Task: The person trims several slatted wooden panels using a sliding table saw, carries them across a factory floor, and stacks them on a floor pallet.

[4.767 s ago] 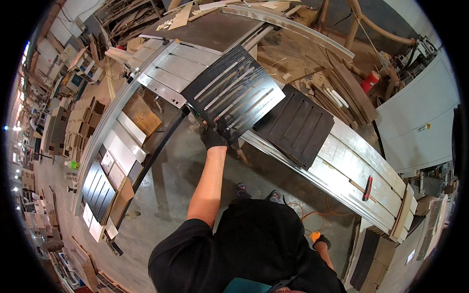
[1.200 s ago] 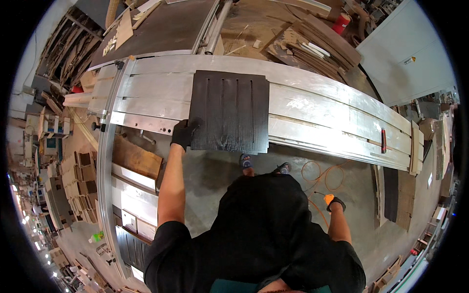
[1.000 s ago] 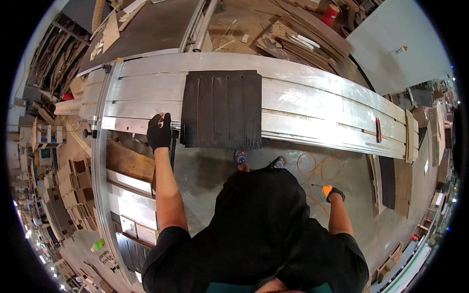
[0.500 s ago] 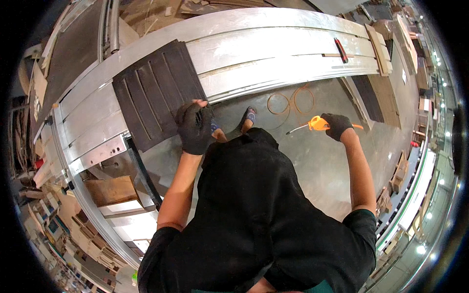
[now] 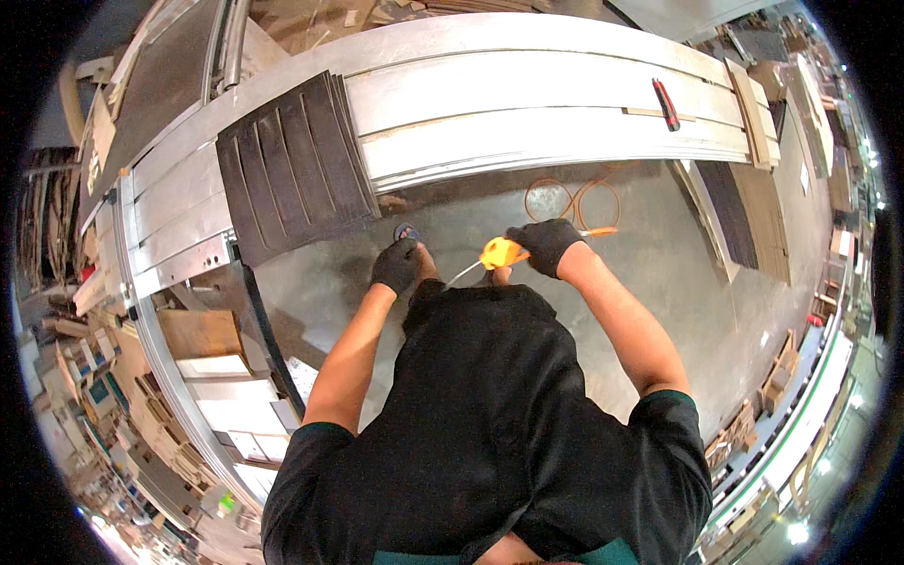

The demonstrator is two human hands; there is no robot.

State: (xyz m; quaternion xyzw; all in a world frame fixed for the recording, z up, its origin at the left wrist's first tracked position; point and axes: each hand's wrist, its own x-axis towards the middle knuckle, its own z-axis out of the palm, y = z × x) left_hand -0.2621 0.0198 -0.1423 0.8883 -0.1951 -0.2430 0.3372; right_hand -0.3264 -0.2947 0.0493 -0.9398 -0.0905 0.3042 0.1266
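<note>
My right hand point(image 5: 546, 247), in a dark glove, is closed round a yellow air blow gun point(image 5: 501, 252). The gun's thin metal nozzle points left and down, in front of my black apron point(image 5: 490, 377), and an orange hose comes out behind my fingers. My left hand point(image 5: 395, 266), also gloved, hangs just left of the nozzle with its fingers curled in; whether anything is inside them is hidden. Beyond it a stack of dark grooved panels point(image 5: 294, 160) lies on the long pale table point(image 5: 452, 94), overhanging its near edge. Neither hand touches the panels.
A red and black utility knife point(image 5: 666, 104) lies toward the table's right end, by a thin strip. Orange hose point(image 5: 574, 200) loops on the floor. Boards point(image 5: 739, 221) lean at the right. Under the table's left end stand more boards point(image 5: 202, 341).
My left hand has come off the panels' near edge and back toward my body. The right hand has swung left with the blow gun, bringing its nozzle close to the left hand.
</note>
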